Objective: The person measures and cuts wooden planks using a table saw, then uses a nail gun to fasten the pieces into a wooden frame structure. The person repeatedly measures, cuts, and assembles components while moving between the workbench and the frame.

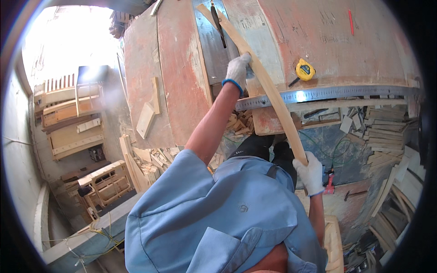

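A long, pale wooden strip (268,84) runs slantwise from the worktable toward my body. My left hand (237,70), in a white glove with a blue cuff, grips its left edge about midway along. Around the near end closes my right hand (310,173), gloved too, beyond the table's front edge. The strip's far end lies on a metal plate (216,57) set into the table. Beside that end a narrow dark blade-like piece (217,25) stands over the plate; its exact kind I cannot make out.
On the worktable (314,32) are a yellow tape measure (305,70), a red pencil-like stick (351,22) and wood offcuts (146,119). A long steel ruler (327,93) lines the front edge. Stacked wood scraps (387,132) fill the right; a red power tool (329,183) is on the floor.
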Demonstrator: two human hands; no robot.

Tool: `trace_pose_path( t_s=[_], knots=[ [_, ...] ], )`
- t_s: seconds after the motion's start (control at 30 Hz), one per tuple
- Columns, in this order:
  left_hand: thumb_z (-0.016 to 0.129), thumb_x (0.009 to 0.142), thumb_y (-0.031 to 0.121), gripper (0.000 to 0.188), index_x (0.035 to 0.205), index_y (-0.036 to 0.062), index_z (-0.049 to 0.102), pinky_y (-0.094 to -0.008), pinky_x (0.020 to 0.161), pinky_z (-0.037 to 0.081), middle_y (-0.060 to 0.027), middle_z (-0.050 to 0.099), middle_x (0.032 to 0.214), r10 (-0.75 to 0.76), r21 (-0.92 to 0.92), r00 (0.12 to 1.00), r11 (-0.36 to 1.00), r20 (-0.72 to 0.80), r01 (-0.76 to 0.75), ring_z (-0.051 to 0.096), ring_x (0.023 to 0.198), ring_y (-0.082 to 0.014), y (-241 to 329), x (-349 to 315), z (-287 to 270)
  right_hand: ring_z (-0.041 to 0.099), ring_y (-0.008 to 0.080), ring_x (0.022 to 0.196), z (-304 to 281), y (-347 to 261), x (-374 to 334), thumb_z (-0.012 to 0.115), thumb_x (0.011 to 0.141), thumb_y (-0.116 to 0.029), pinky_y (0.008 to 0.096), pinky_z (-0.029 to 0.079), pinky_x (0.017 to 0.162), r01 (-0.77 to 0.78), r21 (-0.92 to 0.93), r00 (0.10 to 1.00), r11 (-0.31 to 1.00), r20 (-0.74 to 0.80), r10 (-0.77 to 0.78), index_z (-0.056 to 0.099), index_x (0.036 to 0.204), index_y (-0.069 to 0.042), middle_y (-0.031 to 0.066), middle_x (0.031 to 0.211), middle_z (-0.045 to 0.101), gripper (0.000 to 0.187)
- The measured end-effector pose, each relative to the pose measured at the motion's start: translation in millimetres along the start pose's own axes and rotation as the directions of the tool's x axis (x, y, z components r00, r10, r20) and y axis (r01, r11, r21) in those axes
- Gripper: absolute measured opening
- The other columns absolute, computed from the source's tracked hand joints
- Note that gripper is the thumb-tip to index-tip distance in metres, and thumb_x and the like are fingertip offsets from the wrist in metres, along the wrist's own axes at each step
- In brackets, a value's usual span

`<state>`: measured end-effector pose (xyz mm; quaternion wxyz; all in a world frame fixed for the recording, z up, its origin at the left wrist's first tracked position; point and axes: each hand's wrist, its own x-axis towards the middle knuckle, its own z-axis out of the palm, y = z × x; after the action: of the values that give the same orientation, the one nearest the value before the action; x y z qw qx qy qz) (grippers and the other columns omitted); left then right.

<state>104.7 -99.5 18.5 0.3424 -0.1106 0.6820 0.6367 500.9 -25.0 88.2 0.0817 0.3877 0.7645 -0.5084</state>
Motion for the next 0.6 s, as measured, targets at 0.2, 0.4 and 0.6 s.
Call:
trace_pose_path(
  t_s=[0.2, 0.4, 0.6],
  knots=[
    [0.059, 0.101, 0.034, 0.036, 0.114, 0.0003, 0.065, -0.037, 0.064, 0.057, -0.0128, 0.07, 0.098, 0.008, -0.169, 0.998, 0.985, -0.067, -0.019, 0.069, 0.078, -0.0234, -8, -48, 1, 0.065, 0.0381, 0.09, -45, 2, 11, 0.083, 0.075, -0.025, 0.047, 0.054, 0.08, 0.222, -0.553, 0.951, 0.803, -0.06, -0.304, 0.058, 0.13, -0.005, 0.0172, 0.1, 0.063, 0.064],
    [0.054, 0.103, 0.031, 0.034, 0.115, 0.0013, 0.066, -0.032, 0.066, 0.055, -0.0096, 0.072, 0.097, -0.039, -0.12, 0.999, 0.992, 0.03, 0.042, 0.068, 0.077, -0.0175, 13, -39, -23, 0.063, 0.0372, 0.102, -136, -23, 162, 0.08, 0.074, -0.014, 0.0456, 0.052, 0.088, 0.382, -0.774, 0.852, 0.506, 0.082, -0.517, 0.057, 0.13, -0.006, 0.017, 0.107, 0.063, 0.061],
    [0.06, 0.098, 0.022, 0.032, 0.122, 0.0026, 0.067, -0.0349, 0.078, 0.055, -0.0122, 0.073, 0.103, 0.456, 0.506, 0.88, 0.795, -0.135, -0.335, 0.071, 0.094, -0.0219, -29, -8, -80, 0.062, 0.0386, 0.107, -184, -69, 333, 0.077, 0.074, -0.009, 0.0478, 0.051, 0.094, 0.48, -0.835, 0.783, 0.268, 0.27, -0.561, 0.059, 0.127, -0.006, 0.0185, 0.113, 0.064, 0.056]
  ],
)
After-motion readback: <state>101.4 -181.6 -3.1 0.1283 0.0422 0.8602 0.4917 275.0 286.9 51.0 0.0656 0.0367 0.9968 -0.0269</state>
